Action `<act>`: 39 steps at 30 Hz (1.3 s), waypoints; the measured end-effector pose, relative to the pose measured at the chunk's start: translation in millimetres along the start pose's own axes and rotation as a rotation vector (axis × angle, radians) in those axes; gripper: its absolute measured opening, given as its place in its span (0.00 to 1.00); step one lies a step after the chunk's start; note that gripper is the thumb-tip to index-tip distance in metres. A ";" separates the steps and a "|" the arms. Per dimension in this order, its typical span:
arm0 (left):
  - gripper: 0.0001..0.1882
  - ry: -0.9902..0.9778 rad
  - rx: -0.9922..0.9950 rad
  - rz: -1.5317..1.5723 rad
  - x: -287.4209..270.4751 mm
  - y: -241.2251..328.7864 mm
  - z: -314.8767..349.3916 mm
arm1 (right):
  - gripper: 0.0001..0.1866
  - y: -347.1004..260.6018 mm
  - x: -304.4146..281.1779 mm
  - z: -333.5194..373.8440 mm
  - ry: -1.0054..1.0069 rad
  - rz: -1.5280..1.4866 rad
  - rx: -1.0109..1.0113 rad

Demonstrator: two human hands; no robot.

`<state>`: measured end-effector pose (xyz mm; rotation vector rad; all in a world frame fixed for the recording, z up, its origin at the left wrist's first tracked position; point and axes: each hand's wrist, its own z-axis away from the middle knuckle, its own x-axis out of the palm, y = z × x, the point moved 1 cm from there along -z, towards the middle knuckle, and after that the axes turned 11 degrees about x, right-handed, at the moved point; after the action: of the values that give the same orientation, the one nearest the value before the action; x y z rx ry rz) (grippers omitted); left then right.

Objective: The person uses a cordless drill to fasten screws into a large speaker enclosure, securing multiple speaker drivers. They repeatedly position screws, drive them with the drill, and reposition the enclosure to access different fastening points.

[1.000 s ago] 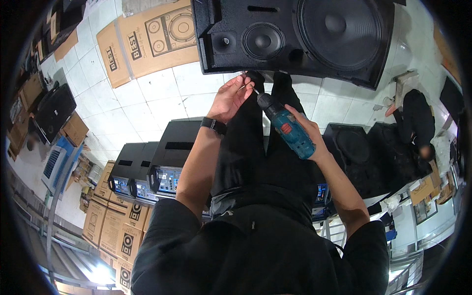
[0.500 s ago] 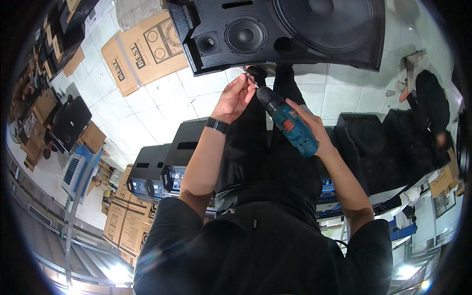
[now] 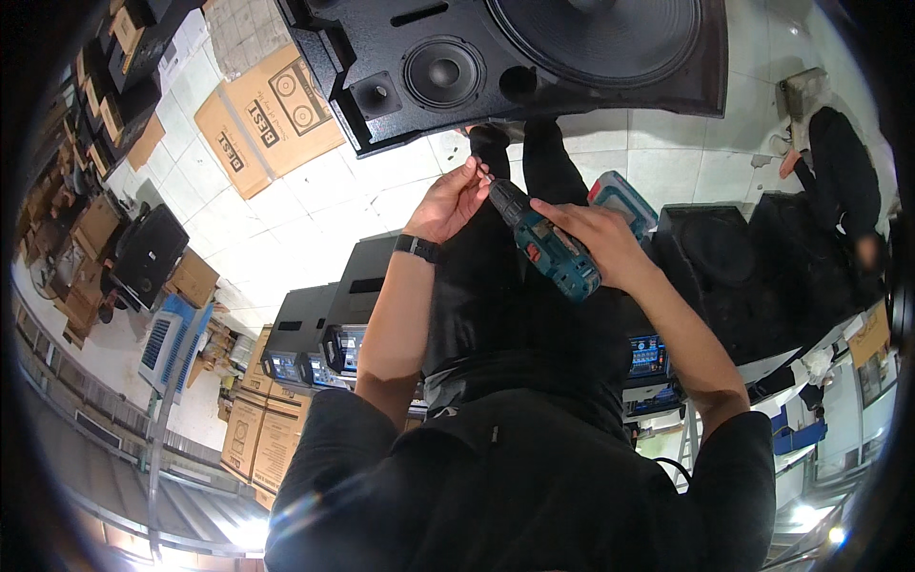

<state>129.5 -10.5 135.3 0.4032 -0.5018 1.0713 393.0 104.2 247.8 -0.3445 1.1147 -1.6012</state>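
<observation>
My right hand (image 3: 596,236) grips a teal and black cordless drill (image 3: 546,243), its nose pointing up and left. My left hand (image 3: 456,198), with a black watch on the wrist, pinches the bit at the drill's tip with its fingers. Both hands are held over my black trousers. Just above them lies a big black loudspeaker cabinet (image 3: 534,57) on the white tiled floor, its cones facing up.
A flattened cardboard box (image 3: 267,119) lies left of the cabinet. Smaller black speakers (image 3: 334,315) stand at my left, more black cabinets (image 3: 753,267) at my right. Another person (image 3: 843,181) in black crouches at the far right. Cardboard boxes (image 3: 262,429) are stacked lower left.
The view has shifted so the cabinet sits higher. My hands and the drill have come down away from its edge, and my left fingers now hold the drill's tip.
</observation>
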 end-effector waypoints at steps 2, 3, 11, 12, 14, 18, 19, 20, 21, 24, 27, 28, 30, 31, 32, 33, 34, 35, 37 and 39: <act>0.11 0.097 0.007 -0.012 -2.5 -4.7 -3.3 | 0.46 5.2 -5.4 -3.1 -0.075 0.059 0.026; 0.11 0.117 0.023 -0.003 -2.5 -7.9 -5.4 | 0.48 7.5 -7.7 -5.9 -0.090 0.055 0.032; 0.19 -0.017 0.136 0.172 16.4 -15.3 -53.8 | 0.48 21.7 -10.8 -32.1 -0.023 -0.233 0.084; 0.21 -0.036 0.160 0.085 16.6 -12.7 -59.3 | 0.47 24.6 -11.0 -35.3 -0.019 -0.283 0.093; 0.34 0.060 0.056 0.025 11.3 -7.8 -67.4 | 0.46 28.9 -12.5 -38.5 -0.002 -0.317 0.077; 0.40 0.154 0.067 -0.020 -7.6 4.5 -96.3 | 0.45 35.0 -16.9 -41.2 -0.062 -0.344 0.208; 0.39 0.174 0.081 -0.027 -11.3 5.1 -107.7 | 0.44 36.9 -19.3 -43.6 -0.072 -0.317 0.237; 0.39 0.218 0.083 -0.037 -14.6 5.4 -119.3 | 0.44 38.3 -22.0 -46.2 -0.060 -0.301 0.199; 0.40 0.207 0.064 -0.108 -17.6 5.8 -130.0 | 0.44 39.8 -24.7 -48.8 -0.052 -0.275 0.162; 0.41 0.265 0.064 -0.511 -25.7 8.7 -154.7 | 0.45 48.6 -33.0 -57.6 -0.054 -0.198 0.111; 0.41 0.330 0.145 -0.567 -35.6 11.5 -152.8 | 0.45 59.0 -36.3 -63.4 -0.105 -0.235 0.135; 0.40 0.332 0.169 -0.565 -39.3 14.7 -149.7 | 0.46 61.9 -37.3 -64.2 -0.108 -0.205 0.139; 0.35 0.354 0.259 -0.696 -46.7 19.5 -137.9 | 0.46 67.4 -38.3 -70.5 -0.092 -0.153 0.110; 0.27 0.439 0.328 -0.731 -50.3 24.7 -134.8 | 0.46 69.6 -37.4 -71.8 -0.120 -0.135 0.212; 0.25 0.499 0.451 -0.845 -53.2 31.9 -132.0 | 0.46 70.5 -37.8 -73.9 -0.122 -0.178 0.189; 0.22 0.554 0.572 -0.958 -55.2 38.0 -130.2 | 0.46 70.8 -38.0 -74.9 -0.133 -0.197 0.182; 0.20 0.611 0.684 -1.062 -56.5 44.2 -129.5 | 0.46 70.4 -38.8 -76.1 -0.117 -0.212 0.152; 0.14 0.685 0.742 -1.198 -57.2 53.5 -131.7 | 0.46 70.3 -38.2 -76.5 -0.131 -0.202 0.209; 0.10 0.731 0.935 -1.432 -54.5 67.5 -138.2 | 0.46 68.6 -37.8 -75.9 -0.122 -0.162 0.275; 0.11 0.697 0.985 -1.587 -51.1 80.5 -147.7 | 0.46 65.9 -37.1 -73.4 -0.081 -0.150 0.252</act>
<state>65.5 66.8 -9.1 0.9747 0.9659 -0.2543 393.7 174.7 169.5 -0.3280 0.8289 -1.8209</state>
